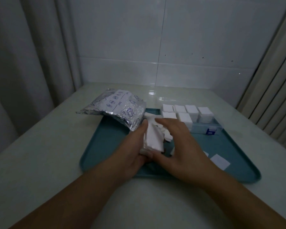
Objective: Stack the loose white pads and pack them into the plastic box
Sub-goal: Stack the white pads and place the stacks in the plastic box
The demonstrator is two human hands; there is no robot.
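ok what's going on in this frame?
A person is gathering loose white pads into a stack over a teal tray. The left hand holds the pile; the right hand hovers over it, fingers spread. The clear plastic box at the tray's far right already holds several stacks. A foil bag lies at far left; a couple of pads remain loose.

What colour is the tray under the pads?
Teal blue-green; the tray shows clearly in the head view.

I count six pad stacks (186, 114) boxed beyond my right hand (180, 146), one loose pad (220, 161) right of it.
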